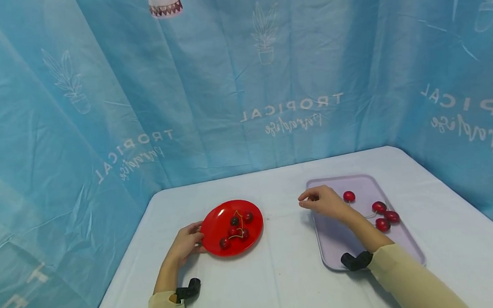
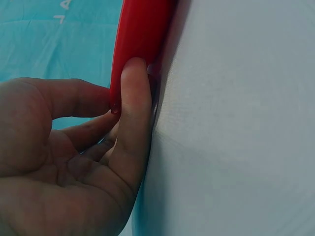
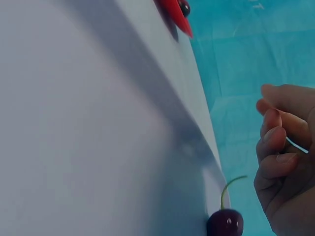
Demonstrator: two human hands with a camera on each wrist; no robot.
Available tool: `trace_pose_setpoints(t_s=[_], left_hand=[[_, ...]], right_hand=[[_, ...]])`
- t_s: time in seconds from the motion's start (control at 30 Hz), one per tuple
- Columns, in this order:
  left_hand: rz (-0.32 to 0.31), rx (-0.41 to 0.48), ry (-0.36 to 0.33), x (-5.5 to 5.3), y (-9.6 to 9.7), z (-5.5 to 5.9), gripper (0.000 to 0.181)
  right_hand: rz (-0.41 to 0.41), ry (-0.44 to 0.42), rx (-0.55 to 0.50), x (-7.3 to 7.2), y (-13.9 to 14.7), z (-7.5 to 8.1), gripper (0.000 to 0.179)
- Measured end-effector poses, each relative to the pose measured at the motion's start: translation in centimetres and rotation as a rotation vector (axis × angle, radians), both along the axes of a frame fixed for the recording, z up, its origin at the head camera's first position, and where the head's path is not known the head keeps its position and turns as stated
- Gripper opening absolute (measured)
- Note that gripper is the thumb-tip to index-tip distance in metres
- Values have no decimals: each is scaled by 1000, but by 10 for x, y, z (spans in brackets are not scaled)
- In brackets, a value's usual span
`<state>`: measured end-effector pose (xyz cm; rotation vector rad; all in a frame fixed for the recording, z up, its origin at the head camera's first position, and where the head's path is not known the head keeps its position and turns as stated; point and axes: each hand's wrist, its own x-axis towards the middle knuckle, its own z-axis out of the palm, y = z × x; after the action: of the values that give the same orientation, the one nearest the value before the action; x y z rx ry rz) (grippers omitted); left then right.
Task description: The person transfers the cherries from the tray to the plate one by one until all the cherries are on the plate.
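Observation:
My left hand point(image 1: 187, 243) grips the near-left rim of a round red plate point(image 1: 216, 219). In the left wrist view the rim of the plate point(image 2: 140, 34) sits between thumb and fingers, close over the white tabletop. Several dark red cherries point(image 1: 233, 231) with stems lie on the plate. On the right, my right hand point(image 1: 325, 202) hovers over the left part of a pale purple tray point(image 1: 339, 247), fingers loosely bent. Nothing shows between the fingers of the right hand point(image 3: 288, 147). Several more cherries point(image 1: 382, 224) rest at the tray's right side, and a single cherry point(image 1: 349, 196) lies farther back.
A white-covered table point(image 1: 286, 273) carries the plate and tray, with a stretch of cloth between them. Blue printed curtains point(image 1: 209, 81) hang behind the table and along both sides. Black wrist mounts point(image 1: 356, 261) sit on both forearms.

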<state>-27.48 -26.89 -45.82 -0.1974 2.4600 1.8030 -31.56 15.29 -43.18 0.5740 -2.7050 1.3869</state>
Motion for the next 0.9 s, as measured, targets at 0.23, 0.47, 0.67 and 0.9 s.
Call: trace_pose_setpoints(t_s=[0.23, 0.47, 0.67, 0.9], left_hand=[[7, -12, -4, 0, -1, -2, 50], [-6, 6, -3, -3, -1, -1, 48], [-13, 9, 1, -3, 0, 2, 46], [-11, 6, -6, 0, 0, 1, 47]], right_hand=[[-26, 4, 6, -1, 11, -2, 26], [-69, 27, 11, -7, 24, -3, 25], [-90, 25, 14, -12, 33, -8, 24], [-102, 28, 52, -15, 35, -12, 22]])
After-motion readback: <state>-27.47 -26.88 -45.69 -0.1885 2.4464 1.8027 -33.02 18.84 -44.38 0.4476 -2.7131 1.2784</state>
